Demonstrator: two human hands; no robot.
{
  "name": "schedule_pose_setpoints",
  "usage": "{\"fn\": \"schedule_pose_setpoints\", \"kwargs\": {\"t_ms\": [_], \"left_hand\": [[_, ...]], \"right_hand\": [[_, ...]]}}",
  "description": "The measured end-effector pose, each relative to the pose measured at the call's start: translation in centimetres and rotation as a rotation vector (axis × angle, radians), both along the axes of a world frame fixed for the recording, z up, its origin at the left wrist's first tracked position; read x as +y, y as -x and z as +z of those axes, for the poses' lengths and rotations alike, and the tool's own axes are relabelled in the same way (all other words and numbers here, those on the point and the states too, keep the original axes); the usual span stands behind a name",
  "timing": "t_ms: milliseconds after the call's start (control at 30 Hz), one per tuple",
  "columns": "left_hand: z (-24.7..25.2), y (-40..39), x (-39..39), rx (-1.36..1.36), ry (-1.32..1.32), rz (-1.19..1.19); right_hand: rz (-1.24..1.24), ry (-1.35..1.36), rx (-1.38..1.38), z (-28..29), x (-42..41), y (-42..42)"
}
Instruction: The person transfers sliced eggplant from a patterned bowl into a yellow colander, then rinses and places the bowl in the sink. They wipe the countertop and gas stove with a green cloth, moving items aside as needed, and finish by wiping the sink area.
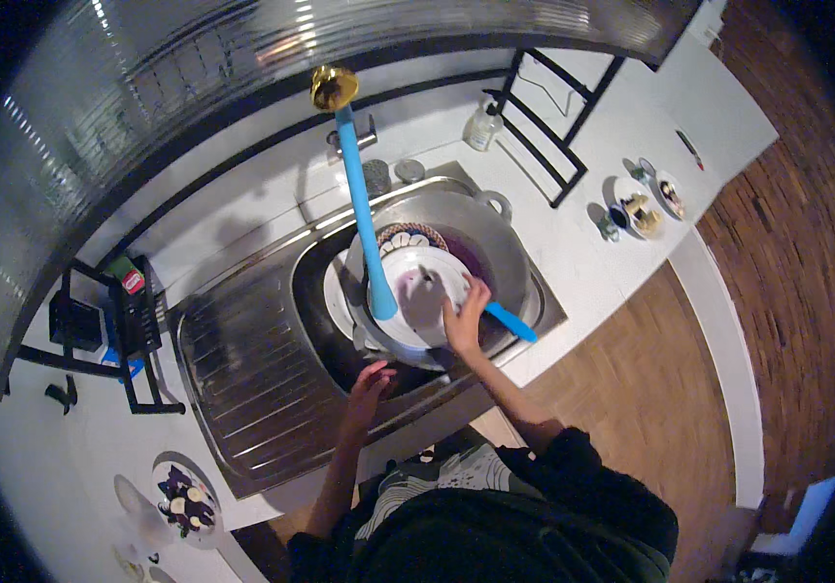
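Note:
My right hand [467, 317] is over the right rim of a white dish [417, 331], thumb and fingers apart, with nothing visible between them; whether it touches the rim is hard to tell. A shadow falls inside the dish. My left hand [370, 386] is by the front edge of the sink [330, 364], loosely curled and holding nothing. The dish sits in a large metal pot [494, 218] with two handles. Behind it in the pot is a patterned bowl [411, 235]. A blue handle [510, 322] sticks out beside my right hand.
A long light-blue tube [360, 197] with a gold end [333, 87] crosses above the pot. A ribbed drainboard [257, 379] lies left. Black racks [563, 138], a soap bottle [485, 127], food plates [636, 211] and another plate of food [188, 503] stand on the counter.

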State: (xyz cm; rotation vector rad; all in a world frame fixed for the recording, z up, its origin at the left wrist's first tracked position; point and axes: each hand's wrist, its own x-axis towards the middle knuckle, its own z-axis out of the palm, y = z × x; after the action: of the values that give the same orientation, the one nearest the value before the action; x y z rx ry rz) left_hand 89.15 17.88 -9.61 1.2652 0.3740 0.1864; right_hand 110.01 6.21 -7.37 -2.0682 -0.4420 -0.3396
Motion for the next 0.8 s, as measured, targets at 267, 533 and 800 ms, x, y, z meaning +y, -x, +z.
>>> {"fn": "schedule_pose_setpoints", "kwargs": {"t_ms": [267,533,800], "left_hand": [[0.7,-9.0,-1.7,0.146,0.406,0.160],[-4.1,-9.6,-2.2,0.133,0.461,0.307],[-7.0,-11.1,-2.4,0.057,0.076,0.616]], "right_hand": [[0.505,-0.211,0.028,5.2,19.3,-23.2],[0.782,-0.100,0.069,6.8,21.3,-24.3],[0.760,0.013,0.312,-1.0,7.3,-6.8]]}}
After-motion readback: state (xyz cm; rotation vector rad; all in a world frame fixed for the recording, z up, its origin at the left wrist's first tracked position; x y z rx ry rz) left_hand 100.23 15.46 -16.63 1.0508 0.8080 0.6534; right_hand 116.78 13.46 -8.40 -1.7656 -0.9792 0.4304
